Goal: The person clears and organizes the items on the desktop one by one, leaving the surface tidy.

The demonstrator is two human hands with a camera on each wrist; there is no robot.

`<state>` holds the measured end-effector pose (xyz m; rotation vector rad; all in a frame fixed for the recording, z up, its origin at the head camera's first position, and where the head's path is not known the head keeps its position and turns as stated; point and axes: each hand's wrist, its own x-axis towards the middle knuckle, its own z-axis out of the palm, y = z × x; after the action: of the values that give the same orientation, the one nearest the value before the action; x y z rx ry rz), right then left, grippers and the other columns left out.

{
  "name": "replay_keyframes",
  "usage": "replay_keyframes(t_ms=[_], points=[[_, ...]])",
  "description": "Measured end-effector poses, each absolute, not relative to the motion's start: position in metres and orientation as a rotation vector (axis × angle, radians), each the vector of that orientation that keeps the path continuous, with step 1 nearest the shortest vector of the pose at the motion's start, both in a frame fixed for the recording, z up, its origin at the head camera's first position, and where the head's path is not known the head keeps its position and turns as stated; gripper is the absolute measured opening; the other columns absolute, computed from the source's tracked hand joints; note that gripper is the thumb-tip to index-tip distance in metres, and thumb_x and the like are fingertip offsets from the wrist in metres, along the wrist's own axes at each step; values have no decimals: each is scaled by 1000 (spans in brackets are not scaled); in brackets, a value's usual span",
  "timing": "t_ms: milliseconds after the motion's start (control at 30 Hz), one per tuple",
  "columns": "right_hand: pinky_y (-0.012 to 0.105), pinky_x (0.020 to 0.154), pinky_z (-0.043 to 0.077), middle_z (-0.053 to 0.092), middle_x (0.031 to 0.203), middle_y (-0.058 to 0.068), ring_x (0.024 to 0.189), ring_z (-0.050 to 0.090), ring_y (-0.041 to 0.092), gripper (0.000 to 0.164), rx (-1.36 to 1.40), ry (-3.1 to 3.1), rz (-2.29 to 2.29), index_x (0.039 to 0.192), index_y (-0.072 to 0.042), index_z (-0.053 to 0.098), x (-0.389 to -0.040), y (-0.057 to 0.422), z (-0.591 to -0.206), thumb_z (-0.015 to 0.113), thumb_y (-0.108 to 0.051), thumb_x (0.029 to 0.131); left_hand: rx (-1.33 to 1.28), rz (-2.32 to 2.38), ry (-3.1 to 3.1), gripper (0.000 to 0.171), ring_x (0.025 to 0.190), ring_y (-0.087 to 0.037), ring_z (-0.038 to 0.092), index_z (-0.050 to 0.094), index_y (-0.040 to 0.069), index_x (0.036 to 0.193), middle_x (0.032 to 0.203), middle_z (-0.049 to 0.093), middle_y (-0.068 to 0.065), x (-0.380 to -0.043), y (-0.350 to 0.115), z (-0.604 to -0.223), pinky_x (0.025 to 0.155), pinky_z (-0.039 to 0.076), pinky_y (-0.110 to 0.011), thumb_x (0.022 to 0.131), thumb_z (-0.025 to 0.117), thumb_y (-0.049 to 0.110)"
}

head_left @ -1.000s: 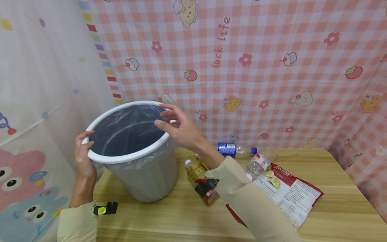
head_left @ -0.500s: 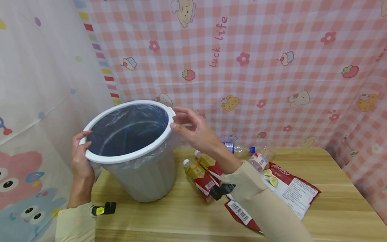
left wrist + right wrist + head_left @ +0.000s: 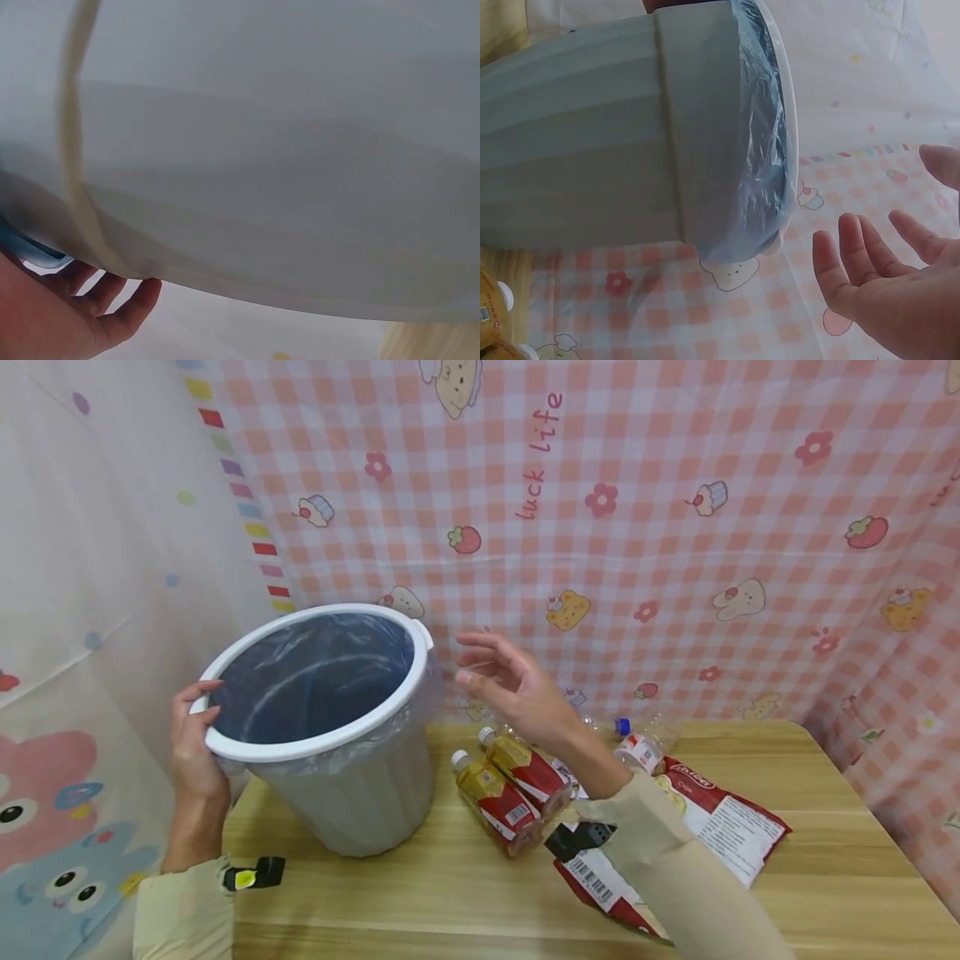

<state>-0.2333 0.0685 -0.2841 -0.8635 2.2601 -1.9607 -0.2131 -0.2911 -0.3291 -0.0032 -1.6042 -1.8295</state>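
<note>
A light grey trash bin (image 3: 367,806) with a white rim stands on the table at the left, lined with a thin translucent bag (image 3: 761,150) whose edge hangs below the rim. My left hand (image 3: 198,756) grips the rim's left side, fingertips over its edge; in the left wrist view its fingers (image 3: 139,307) reach the bin's wall. Apart from the bin, my right hand (image 3: 525,693) is held in the air to its right with fingers loosely bent and nothing in them. Below that hand lie two bottles of yellow drink with red labels, one nearer (image 3: 495,802) and one behind (image 3: 528,768).
Past the right forearm lie a clear bottle (image 3: 645,745) with a red and white label and a blue-capped one (image 3: 622,727). A red and white chips bag (image 3: 738,839) is at the right, another red packet (image 3: 600,885) partly under the sleeve. Patterned curtains (image 3: 675,543) enclose the wooden table (image 3: 390,910).
My right hand has left the bin's right rim and moved right, away from it. The left hand stays on the rim. The yellow bottles have come more into view.
</note>
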Motion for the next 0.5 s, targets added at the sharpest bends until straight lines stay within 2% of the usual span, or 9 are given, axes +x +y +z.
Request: replay_keyframes(t_ms=[267,500], points=[[46,101,45,56,135,1,124,55,21,46,-818,2282,-1927,142,-26,47,-230,79,-296,59,-32,99,10,-1803,-1631,33,115,-16,45,58,15,117,130,47,-2,-212,-293,-330,90,38,-18,97,32,10],[50,100,45,55,135,6,122,57,29,44,-786,2274,-1951,142,-23,47,-227,92,-310,58,-29,100,13,-1802,-1648,33,116,-17,45,57,15,117,130,46,-2,-214,-292,-330,91,38,-18,97,32,9]])
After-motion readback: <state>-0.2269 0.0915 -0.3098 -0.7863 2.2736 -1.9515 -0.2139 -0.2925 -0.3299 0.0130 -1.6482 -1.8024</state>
